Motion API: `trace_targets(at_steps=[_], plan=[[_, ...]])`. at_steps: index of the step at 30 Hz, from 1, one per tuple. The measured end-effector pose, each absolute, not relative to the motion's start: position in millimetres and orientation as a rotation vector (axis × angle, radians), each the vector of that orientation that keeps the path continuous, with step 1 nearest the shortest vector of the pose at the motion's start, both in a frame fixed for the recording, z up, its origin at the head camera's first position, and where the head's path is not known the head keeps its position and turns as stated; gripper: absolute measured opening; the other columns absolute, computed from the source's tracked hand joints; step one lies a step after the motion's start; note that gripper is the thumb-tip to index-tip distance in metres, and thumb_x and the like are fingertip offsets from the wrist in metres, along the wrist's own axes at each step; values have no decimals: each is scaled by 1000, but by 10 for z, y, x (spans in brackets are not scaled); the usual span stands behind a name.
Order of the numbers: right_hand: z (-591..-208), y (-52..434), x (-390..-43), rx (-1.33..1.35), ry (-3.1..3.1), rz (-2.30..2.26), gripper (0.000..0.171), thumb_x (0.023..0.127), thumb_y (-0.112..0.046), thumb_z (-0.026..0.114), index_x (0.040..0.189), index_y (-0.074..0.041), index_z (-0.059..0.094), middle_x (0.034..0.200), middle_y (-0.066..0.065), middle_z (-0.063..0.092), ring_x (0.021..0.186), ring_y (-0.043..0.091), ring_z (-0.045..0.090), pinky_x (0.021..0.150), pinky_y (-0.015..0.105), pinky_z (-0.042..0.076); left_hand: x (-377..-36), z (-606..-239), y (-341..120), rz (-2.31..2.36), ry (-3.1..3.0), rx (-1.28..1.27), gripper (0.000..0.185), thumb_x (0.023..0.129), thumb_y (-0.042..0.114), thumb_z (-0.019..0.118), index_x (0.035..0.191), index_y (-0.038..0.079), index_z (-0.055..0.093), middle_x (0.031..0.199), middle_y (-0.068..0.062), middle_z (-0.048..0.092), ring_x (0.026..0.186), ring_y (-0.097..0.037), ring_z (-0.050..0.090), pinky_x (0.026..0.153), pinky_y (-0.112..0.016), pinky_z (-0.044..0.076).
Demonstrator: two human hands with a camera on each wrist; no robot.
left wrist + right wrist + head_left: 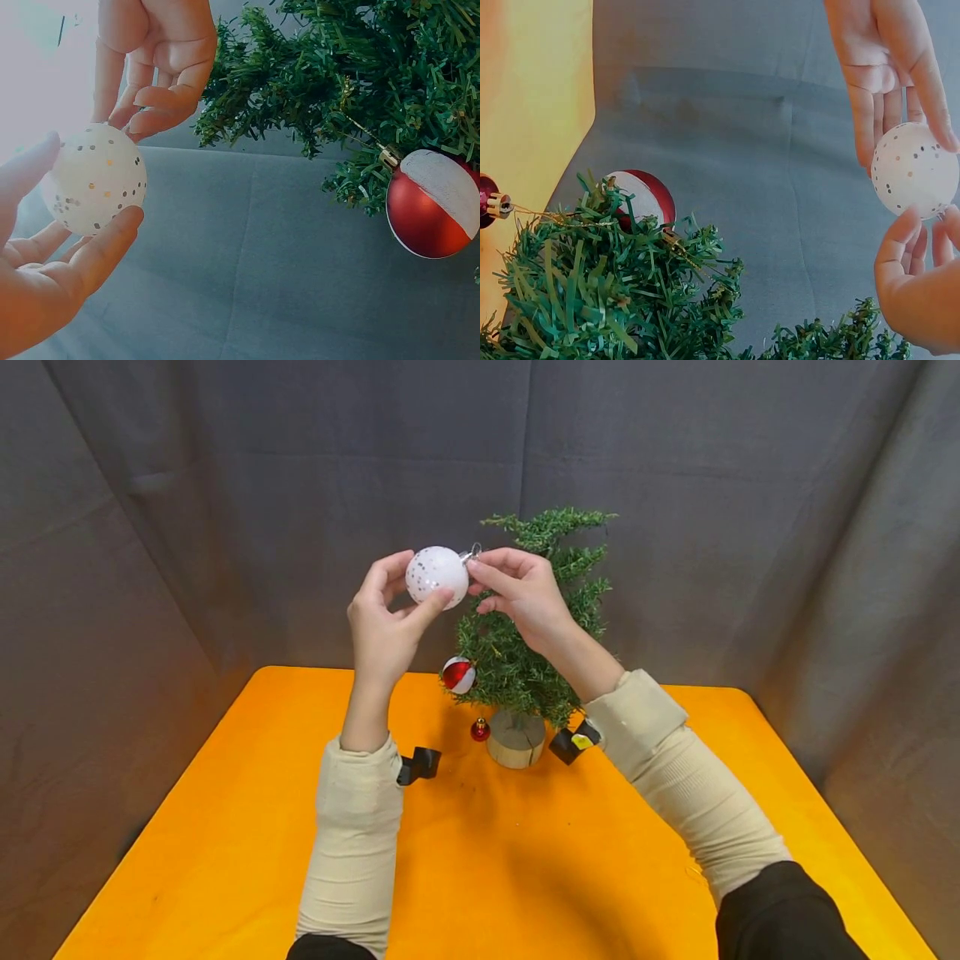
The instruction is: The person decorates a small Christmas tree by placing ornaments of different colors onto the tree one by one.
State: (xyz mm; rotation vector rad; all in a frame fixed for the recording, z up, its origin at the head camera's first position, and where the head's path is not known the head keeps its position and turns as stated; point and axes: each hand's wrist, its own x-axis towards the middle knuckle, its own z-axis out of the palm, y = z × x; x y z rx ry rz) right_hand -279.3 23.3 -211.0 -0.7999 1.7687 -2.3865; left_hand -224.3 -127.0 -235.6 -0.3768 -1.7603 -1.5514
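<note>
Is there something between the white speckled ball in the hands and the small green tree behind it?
Nothing visible is. The white speckled ball ornament is held by the left hand and right hand just beside the small green artificial tree, with only open air between.

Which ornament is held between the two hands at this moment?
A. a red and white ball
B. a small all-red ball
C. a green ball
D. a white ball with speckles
D. The left hand cradles the white speckled ball while the right hand pinches its silver cap; the red and white ball already hangs on the small tree, and the small red ball sits low near the wooden base.
</note>
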Motion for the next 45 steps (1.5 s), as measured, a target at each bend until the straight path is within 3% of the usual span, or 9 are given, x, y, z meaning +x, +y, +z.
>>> trace_targets(at_steps=[12,21,28,35,42,45], plan=[[-2092,248,-2809,-829,1769,-2458,16,86,5,54,79,-4,66,72,7,63,61,16,57,50,23,48,-2238,-2385,-1311,-1572,-1817,-334,50,73,11,74,116,-5,53,110,-12,57,91,-16,56,75,-33,50],[-2095,261,-2812,-931,1925,-2470,9,85,4,56,86,5,65,69,4,64,57,14,58,52,23,49,-2230,-2420,-1371,-1547,-1965,-292,50,76,17,72,117,-3,52,106,-13,59,90,-19,57,76,-34,47],[-2095,265,-2809,-967,1886,-2493,12,86,5,54,84,1,65,68,5,64,58,15,59,53,25,49,-2240,-2449,-1386,-1544,-2068,-302,50,78,20,70,119,-1,51,108,-12,58,92,-21,56,80,-35,45],[-2086,250,-2806,-997,1845,-2504,11,87,5,52,85,3,63,69,6,64,59,16,60,55,25,50,-2263,-2457,-1383,-1586,-2120,-336,49,80,19,68,121,-1,50,105,-13,58,88,-20,56,72,-27,47],[-2084,247,-2806,-999,1823,-2503,12,87,5,51,85,3,62,69,6,63,60,16,60,59,25,51,-2299,-2479,-1377,-1632,-2180,-358,50,81,20,67,122,-1,48,109,-13,57,92,-21,55,79,-31,46],[-2081,244,-2807,-1005,1821,-2506,11,87,6,50,89,7,61,69,6,63,60,15,60,61,26,51,-2311,-2482,-1370,-1651,-2198,-376,50,82,20,66,123,-2,48,110,-14,57,93,-22,55,81,-33,46]])
